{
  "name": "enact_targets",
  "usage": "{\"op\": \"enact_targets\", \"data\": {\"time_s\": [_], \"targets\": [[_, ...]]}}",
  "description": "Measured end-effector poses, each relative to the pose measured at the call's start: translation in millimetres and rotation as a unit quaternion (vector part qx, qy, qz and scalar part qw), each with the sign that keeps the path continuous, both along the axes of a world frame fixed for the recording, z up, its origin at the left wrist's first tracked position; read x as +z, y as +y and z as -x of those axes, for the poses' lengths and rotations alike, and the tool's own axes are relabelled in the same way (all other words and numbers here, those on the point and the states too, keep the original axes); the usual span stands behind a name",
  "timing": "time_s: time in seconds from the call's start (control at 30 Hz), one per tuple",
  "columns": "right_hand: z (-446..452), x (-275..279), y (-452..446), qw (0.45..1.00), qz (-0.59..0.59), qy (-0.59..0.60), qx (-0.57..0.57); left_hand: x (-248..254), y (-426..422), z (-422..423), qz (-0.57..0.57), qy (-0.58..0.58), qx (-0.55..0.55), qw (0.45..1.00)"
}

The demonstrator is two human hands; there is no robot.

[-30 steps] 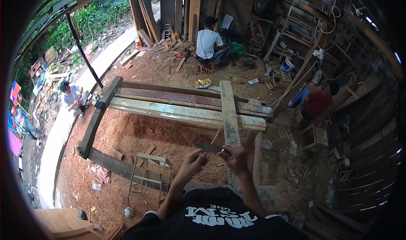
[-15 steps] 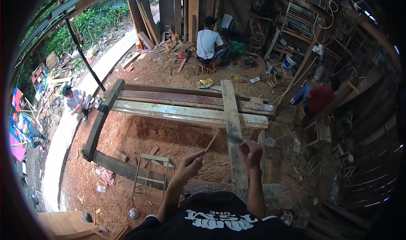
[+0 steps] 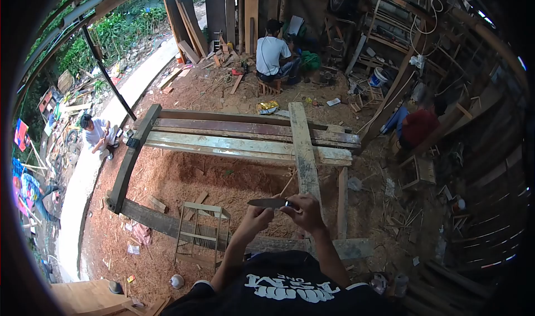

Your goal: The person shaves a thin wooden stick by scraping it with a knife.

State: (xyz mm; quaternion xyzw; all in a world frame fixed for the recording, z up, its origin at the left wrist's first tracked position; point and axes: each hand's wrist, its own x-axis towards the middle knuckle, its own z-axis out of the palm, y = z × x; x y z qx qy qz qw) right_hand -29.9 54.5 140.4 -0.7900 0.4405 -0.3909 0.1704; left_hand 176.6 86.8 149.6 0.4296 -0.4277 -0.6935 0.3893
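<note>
While a dirt floor [image 3: 223, 188] strewn with wood shavings spreads out below, a heavy timber frame [image 3: 123, 174] stands on it in front of the person, bearing several long planks [image 3: 223, 143] along its far side. A broad cross board [image 3: 304, 149] runs over those planks toward the wearer, to the right of the middle. Beyond the frame, a co-worker in a white shirt [image 3: 272, 57] sits low with their back turned; another in red [image 3: 421, 127] is in the shade at the right, and a third person in white [image 3: 99, 132] crouches by the pale path at the left. A small slatted wooden frame [image 3: 197, 236] stands upright near the wearer's left forearm, overlapping the near beam in view. The two hands meet just left of the cross board: the right hand [image 3: 305, 211] has its grip clamped on the handle of a knife, while the left hand [image 3: 253, 224] curls its fingers together just under the blade, pinching a stick. The knife [image 3: 264, 203] lies nearly level, its dark blade pointing left. The thin stick [image 3: 288, 183] slants up and rightward from behind the blade, which hides its lower end.
</note>
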Motion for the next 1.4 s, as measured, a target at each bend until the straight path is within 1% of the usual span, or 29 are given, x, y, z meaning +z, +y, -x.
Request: {"op": "enact_targets", "data": {"time_s": [0.03, 0.1, 0.13, 0.2, 0.3, 0.4, 0.5, 0.6, 0.7, 0.73, 0.8, 0.83, 0.87, 0.93, 1.03, 1.07, 1.13, 1.2, 1.23, 1.27, 1.37, 1.4], "targets": [[6.8, -5.1, -8.2, 0.999, -0.018, -0.030, -0.016, -0.7, -0.9, -5.7, 0.014, -0.031, -0.007, 0.999], [23.6, -14.1, -25.7, 0.993, -0.053, -0.091, -0.046, 16.4, 3.8, -14.9, 0.036, -0.024, -0.012, 0.999], [32.7, -8.0, -31.5, 0.997, -0.013, -0.040, -0.071, 24.0, 5.7, -18.5, 0.047, -0.021, -0.013, 0.999], [45.0, 4.1, -40.4, 0.989, 0.069, 0.061, -0.118, 26.8, 6.1, -18.0, 0.026, -0.017, 0.004, 1.000], [41.8, -6.6, -47.1, 0.987, 0.056, 0.053, -0.139, 28.9, -3.1, -19.1, 0.027, -0.022, 0.009, 0.999], [36.1, -15.9, -50.3, 0.983, 0.056, 0.072, -0.160, 24.3, -6.6, -21.8, 0.040, -0.042, 0.013, 0.998], [28.0, -11.8, -46.0, 0.983, 0.034, 0.066, -0.166, 16.7, -11.0, -28.5, 0.043, -0.057, 0.022, 0.997], [5.3, 12.0, -33.4, 0.981, -0.102, -0.052, -0.159, 15.8, -15.7, -27.2, 0.057, -0.059, 0.037, 0.996], [-16.2, 2.6, -32.2, 0.995, 0.023, -0.047, -0.087, 14.1, -25.6, -18.2, 0.097, -0.075, 0.041, 0.992], [-24.5, 6.6, -28.8, 0.997, 0.016, -0.042, -0.071, 10.3, -27.5, -14.8, 0.110, -0.081, 0.040, 0.990], [-34.3, 21.5, -21.1, 0.999, 0.001, -0.028, -0.037, -6.2, -34.1, -11.3, 0.188, -0.125, 0.048, 0.973], [-32.8, 24.6, -20.4, 0.999, 0.014, -0.026, -0.035, -11.5, -35.1, -9.6, 0.225, -0.146, 0.053, 0.962], [-31.9, 27.2, -20.5, 0.999, 0.026, -0.024, -0.032, -14.9, -34.8, -9.3, 0.230, -0.148, 0.054, 0.960], [-27.8, 32.7, -21.3, 0.999, 0.042, -0.016, -0.020, -6.0, -32.7, -8.3, 0.240, -0.152, 0.058, 0.957], [-7.2, 26.6, -30.9, 0.991, 0.131, 0.013, -0.030, -11.0, -30.9, -18.7, 0.262, -0.167, 0.017, 0.950], [-0.9, 11.6, -35.1, 0.991, 0.126, 0.008, -0.044, -7.4, -30.4, -17.6, 0.258, -0.152, 0.043, 0.953], [14.9, 16.1, -39.9, 0.990, 0.104, 0.037, -0.082, 12.6, -28.0, -12.5, 0.250, -0.121, 0.098, 0.955], [45.7, -8.4, -50.3, 0.969, 0.073, -0.054, -0.230, 17.1, -16.6, -29.9, 0.204, -0.104, 0.058, 0.972], [79.8, -24.2, -55.4, 0.945, 0.033, -0.049, -0.320, 15.5, -9.5, -42.4, 0.180, -0.095, 0.038, 0.978], [103.3, -32.8, -61.0, 0.912, -0.005, -0.046, -0.408, 6.8, -4.9, -53.3, 0.196, -0.134, 0.001, 0.971], [86.8, 4.4, -41.8, 0.952, 0.073, 0.041, -0.295, -14.4, -1.0, -47.0, 0.098, -0.129, 0.077, 0.984], [70.5, 2.3, -36.9, 0.963, 0.090, 0.030, -0.251, -10.4, -6.0, -38.9, 0.090, -0.107, 0.091, 0.986]]}}
